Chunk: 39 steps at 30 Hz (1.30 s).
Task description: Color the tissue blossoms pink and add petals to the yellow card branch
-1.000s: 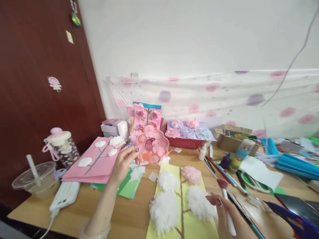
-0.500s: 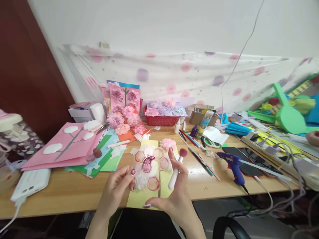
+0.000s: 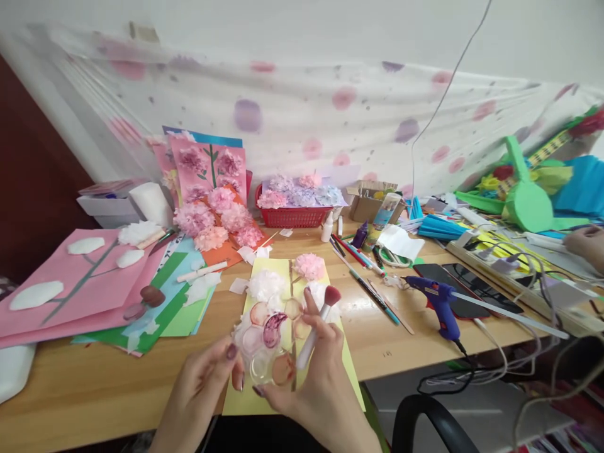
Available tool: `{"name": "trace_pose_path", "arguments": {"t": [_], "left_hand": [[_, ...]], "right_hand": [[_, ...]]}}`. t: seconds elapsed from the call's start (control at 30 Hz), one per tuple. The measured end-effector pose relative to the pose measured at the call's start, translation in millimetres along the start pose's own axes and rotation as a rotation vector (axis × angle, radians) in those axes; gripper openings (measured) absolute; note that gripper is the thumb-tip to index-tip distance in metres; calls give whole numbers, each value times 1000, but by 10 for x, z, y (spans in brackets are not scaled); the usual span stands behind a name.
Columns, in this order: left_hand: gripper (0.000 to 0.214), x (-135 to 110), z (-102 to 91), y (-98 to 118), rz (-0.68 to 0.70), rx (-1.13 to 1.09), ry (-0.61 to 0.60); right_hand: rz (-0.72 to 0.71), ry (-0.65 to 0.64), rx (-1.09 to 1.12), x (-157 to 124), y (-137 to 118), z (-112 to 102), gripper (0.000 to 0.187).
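Observation:
My left hand (image 3: 202, 384) pinches the left edge of a clear, flower-shaped paint palette (image 3: 253, 340). The palette's round wells carry pink, peach and dark purple-red stains. In my right hand (image 3: 316, 377) a makeup brush (image 3: 309, 343) with a white handle and pink bristles slants upward between the fingers. The right thumb and forefinger reach around the palette's near and far sides. Beneath lies a yellow sheet of paper (image 3: 346, 371) with a brown stem. A white fluffy flower (image 3: 267, 285) and a pink fluffy flower (image 3: 309, 266) rest on the sheet.
A red basket (image 3: 297, 217) of fluffy flowers stands at the back. Pink card (image 3: 61, 277) and coloured sheets lie left. To the right are pens (image 3: 372, 296), a blue glue gun (image 3: 441, 302), phones (image 3: 481, 289) and cables. Another person's hand (image 3: 585, 248) shows at the far right.
The view has shifted closer and lower over the table. My right hand has closed in around the palette, its thumb now near the palette's lower edge; the brush stays in it.

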<state>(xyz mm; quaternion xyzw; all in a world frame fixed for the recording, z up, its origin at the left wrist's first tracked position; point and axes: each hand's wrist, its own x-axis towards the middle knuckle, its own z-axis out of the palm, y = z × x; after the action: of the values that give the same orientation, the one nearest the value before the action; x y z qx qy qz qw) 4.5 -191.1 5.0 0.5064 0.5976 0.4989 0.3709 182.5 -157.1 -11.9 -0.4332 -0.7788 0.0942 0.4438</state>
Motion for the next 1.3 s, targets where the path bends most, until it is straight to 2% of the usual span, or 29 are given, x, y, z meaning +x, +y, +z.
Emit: {"name": "trace_pose_path", "arguments": {"t": [0.07,0.17,0.3,0.4,0.6,0.77,0.93,1.03,1.2,1.3], "left_hand": [[51,47,32,-27,-46,-82,99],[42,98,112,-71,-131,-219,275],[58,129,196,-58,-202,-382,350],[70,147,196,-25,-184,-559,289],[70,184,231,69,-249,-958,-80],[66,217,259,197,-236,-1031,-81],[63,244,19,128,-278,-1039,-45],[58,260,-213,-15,-280,-929,85],[49,288,-700,-275,-154,-518,614],[44,351,-1049,-283,-66,-325,782]], "right_hand": [[22,2,-4,19,57,-15,86],[22,-5,-8,30,84,-17,87],[-33,20,-3,46,44,18,83],[-91,48,1,63,34,64,81],[-116,35,24,49,6,297,85],[-74,37,57,83,-130,452,81],[-65,13,26,245,-221,511,80],[-82,-6,-16,324,-284,622,82],[-51,-38,-19,409,-453,982,85],[-56,-49,-17,453,-463,1148,95]]}}
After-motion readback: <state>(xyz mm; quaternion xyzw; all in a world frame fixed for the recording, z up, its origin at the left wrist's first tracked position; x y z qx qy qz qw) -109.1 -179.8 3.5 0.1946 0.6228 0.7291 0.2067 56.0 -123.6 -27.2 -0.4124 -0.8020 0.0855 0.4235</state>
